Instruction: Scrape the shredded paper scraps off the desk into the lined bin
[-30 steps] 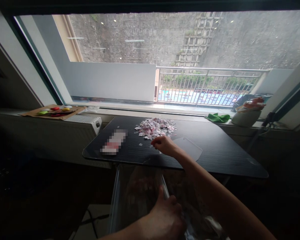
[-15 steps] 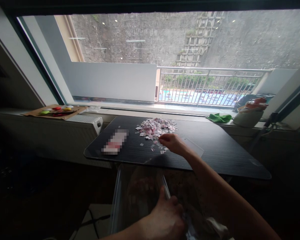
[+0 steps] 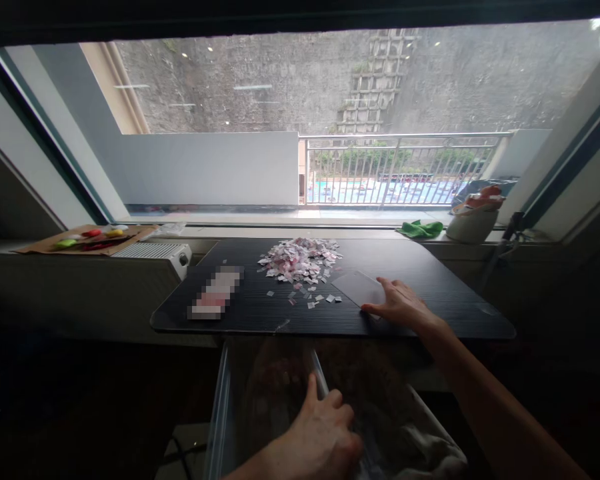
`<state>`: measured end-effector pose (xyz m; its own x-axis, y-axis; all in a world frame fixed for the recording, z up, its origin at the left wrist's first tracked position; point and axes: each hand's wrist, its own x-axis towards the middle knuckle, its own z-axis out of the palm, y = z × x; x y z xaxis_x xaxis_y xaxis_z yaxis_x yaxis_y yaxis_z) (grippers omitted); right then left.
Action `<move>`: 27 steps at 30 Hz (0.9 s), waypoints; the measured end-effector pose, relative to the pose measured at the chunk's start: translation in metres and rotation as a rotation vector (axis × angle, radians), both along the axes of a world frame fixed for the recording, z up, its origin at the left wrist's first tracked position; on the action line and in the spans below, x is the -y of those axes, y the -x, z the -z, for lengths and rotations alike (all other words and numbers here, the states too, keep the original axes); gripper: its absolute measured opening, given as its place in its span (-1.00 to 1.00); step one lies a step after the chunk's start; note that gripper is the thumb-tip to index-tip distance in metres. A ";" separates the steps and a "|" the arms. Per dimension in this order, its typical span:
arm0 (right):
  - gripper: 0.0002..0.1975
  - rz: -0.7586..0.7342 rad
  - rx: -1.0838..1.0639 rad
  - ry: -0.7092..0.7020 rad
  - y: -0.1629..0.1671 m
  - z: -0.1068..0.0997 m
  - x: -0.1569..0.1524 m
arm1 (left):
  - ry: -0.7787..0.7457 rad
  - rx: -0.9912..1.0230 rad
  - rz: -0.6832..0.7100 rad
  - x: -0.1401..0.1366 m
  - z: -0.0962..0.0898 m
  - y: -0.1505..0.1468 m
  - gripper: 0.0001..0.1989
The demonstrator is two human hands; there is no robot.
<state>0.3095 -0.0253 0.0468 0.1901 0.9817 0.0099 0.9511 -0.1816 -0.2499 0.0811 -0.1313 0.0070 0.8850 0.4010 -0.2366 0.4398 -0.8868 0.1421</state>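
Two hands: both bare, belonging to the person wearing the camera, seen from above at a dark table by a wide window.
Window: spans the whole top of the view, looking out on a grey stone wall and a metal balcony railing (image 3: 400, 167).
Table (image 3: 430, 267): black and wood-grained with rounded corners, set against the sill.
Plastic bag (image 3: 260, 400): clear and large, hanging open just below the table's near edge, with small pale scraps faintly visible inside.
Right hand (image 3: 400, 305): open, palm down, fingers spread flat on the table, resting on the near edge of a thin see-through sheet (image 3: 357, 287).
Left hand (image 3: 323, 433): closed around the bag's right rim, thumb up, pinching the plastic.
Paper pile (image 3: 300, 257): a heap of tiny pink and white scraps at the middle of the table toward the window, to the left of the right hand and not touching it.
Loose scraps (image 3: 310, 299): a thin scatter between the pile and the near edge.
Blurred item (image 3: 215, 301): a pale, reddish rectangle to the left of the pile; what it is cannot be told.
Heater (image 3: 153, 252): white, just left of the table.
Cardboard (image 3: 35, 245): flat on the left ledge, carrying small red, yellow and green pieces.
Green cloth (image 3: 420, 229): crumpled on the sill to the right.
White bowl (image 3: 473, 225): beside the cloth, holding something orange.
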 end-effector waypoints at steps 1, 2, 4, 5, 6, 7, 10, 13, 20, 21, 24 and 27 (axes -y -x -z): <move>-0.15 0.019 -0.079 -0.044 -0.006 0.003 -0.002 | 0.009 -0.014 -0.004 -0.001 0.001 0.000 -0.84; -0.17 0.045 -0.180 -0.091 -0.012 0.006 -0.004 | 0.017 -0.022 -0.008 -0.001 0.003 -0.001 -0.84; -0.31 0.092 -0.473 -0.164 -0.026 0.014 -0.007 | 0.029 -0.024 -0.016 -0.002 0.008 -0.001 -0.83; -0.42 0.100 -0.652 -0.187 -0.031 0.018 -0.008 | 0.032 -0.018 -0.019 -0.003 0.010 -0.001 -0.83; -0.54 0.101 -0.830 -0.207 -0.036 0.021 -0.008 | 0.034 -0.010 -0.020 -0.003 0.012 -0.001 -0.82; -0.63 0.099 -0.989 -0.235 -0.039 0.024 -0.009 | 0.035 -0.003 -0.019 -0.004 0.013 -0.001 -0.82; -0.73 0.131 -1.262 -0.369 -0.038 0.032 -0.014 | 0.034 -0.008 -0.022 -0.004 0.012 -0.001 -0.82; -0.76 0.200 -1.241 -0.461 -0.029 0.036 -0.020 | 0.042 -0.019 -0.025 -0.002 0.006 0.000 -0.81; -0.68 0.136 -0.967 -0.472 -0.023 0.043 -0.021 | 0.075 0.009 -0.042 0.001 -0.001 0.002 -0.83; -0.66 0.108 -0.982 -0.448 -0.024 0.044 -0.020 | 0.076 0.016 -0.042 0.001 -0.001 0.002 -0.83; -0.63 0.035 -1.041 -0.369 -0.026 0.045 -0.017 | 0.075 0.028 -0.039 0.000 -0.002 0.003 -0.83; -0.60 0.007 -1.139 -0.317 -0.022 0.043 -0.019 | 0.078 0.011 -0.038 0.000 -0.004 0.002 -0.83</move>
